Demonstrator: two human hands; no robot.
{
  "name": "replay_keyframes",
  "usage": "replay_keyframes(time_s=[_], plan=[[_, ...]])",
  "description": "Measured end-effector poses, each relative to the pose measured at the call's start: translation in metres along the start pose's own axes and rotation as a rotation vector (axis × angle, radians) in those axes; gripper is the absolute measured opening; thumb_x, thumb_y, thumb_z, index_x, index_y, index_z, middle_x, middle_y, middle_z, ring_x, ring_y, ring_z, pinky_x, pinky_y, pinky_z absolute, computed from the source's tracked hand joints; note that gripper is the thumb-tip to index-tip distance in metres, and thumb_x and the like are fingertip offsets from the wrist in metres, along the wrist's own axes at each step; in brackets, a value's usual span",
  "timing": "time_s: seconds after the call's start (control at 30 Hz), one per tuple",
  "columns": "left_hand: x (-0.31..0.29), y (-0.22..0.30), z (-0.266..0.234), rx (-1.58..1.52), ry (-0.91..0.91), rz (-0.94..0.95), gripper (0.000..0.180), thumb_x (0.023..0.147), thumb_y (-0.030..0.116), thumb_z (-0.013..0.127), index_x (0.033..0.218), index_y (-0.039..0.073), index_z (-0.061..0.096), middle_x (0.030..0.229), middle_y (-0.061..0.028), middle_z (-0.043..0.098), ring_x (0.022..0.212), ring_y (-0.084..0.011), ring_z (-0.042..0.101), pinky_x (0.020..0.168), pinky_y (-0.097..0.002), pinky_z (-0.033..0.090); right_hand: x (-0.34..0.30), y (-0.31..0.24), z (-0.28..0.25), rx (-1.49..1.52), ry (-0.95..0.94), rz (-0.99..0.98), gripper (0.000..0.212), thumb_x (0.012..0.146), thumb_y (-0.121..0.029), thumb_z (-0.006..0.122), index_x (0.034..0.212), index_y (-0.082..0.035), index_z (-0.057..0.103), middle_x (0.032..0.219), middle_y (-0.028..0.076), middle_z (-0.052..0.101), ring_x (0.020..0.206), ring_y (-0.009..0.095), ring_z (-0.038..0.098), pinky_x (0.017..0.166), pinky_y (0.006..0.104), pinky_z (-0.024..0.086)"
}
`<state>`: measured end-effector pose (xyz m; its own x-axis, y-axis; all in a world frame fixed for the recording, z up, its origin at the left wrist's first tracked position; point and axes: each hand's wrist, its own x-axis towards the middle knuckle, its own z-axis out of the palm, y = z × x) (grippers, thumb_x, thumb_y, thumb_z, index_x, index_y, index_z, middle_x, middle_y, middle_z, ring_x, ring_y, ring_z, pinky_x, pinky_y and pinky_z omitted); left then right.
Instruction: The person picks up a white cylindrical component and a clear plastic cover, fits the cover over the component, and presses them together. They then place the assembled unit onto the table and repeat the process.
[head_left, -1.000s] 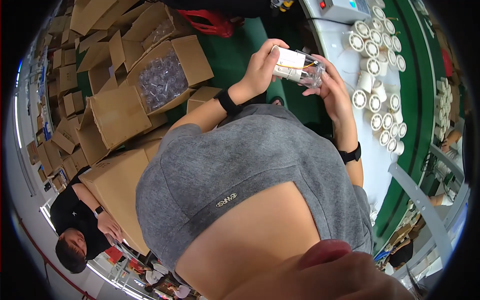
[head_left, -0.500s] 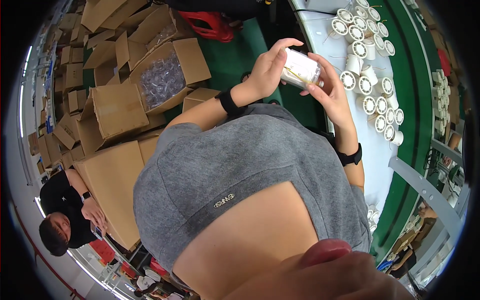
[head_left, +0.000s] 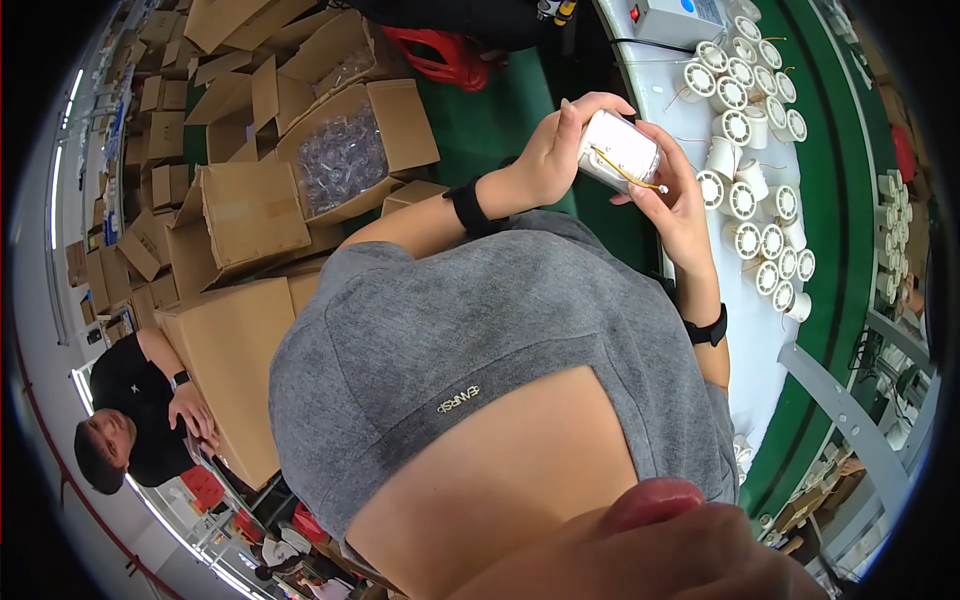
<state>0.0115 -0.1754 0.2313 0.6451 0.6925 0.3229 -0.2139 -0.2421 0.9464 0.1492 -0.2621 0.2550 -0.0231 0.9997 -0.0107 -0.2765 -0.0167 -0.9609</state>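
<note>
Between my two hands I hold a white cylindrical housing (head_left: 622, 143) with a clear plastic cover at its right end. A thin yellow-brown cable with a small white plug runs across its face. My left hand (head_left: 556, 152) is wrapped round the left and far side, with its thumb lifted off the face. My right hand (head_left: 681, 205) grips the other end, its thumb close to the plug and its fingers bent round the far side. Just right of my hands, several similar white parts (head_left: 741, 200) with slotted round ends and short wires stand on a white table (head_left: 735, 325).
Open cardboard boxes (head_left: 250, 215) crowd the left; one holds clear plastic pieces (head_left: 342, 165). A red stool (head_left: 435, 60) is at the far side. A grey device (head_left: 675, 22) sits on the table's far end. A co-worker (head_left: 150, 410) leans on a box at lower left.
The white housing has turned in my hands, so its face and the cable with its plug show more fully. My left thumb has come up off it. The whole view has shifted slightly.
</note>
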Motion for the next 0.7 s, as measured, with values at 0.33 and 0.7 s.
replay_keyframes(time_s=[0.33,0.7], plan=[[0.032,-0.003,-0.042,0.122,-0.114,0.12,0.085,0.073,0.065,0.002,0.119,0.0,0.031,0.115,-0.0148,0.04,0.105,-0.0225,0.04,0.089,-0.0315,0.031,0.04,0.012,0.027,-0.013,0.106,-0.07,0.051,0.075,-0.003,0.054,0.12,0.0,0.03,0.109,0.012,0.043,0.097,0.016,0.046,0.075,0.0254,0.042],[0.093,-0.044,-0.167,-0.067,-0.255,-0.201,0.055,0.084,0.048,0.027,0.113,0.003,0.037,0.102,-0.01,0.049,0.092,-0.0183,0.048,0.079,-0.0307,0.037,0.12,-0.14,-0.049,-0.484,0.33,-0.221,0.07,0.065,-0.042,0.055,0.115,0.004,0.037,0.103,0.009,0.049,0.093,0.015,0.049,0.079,0.0255,0.04]])
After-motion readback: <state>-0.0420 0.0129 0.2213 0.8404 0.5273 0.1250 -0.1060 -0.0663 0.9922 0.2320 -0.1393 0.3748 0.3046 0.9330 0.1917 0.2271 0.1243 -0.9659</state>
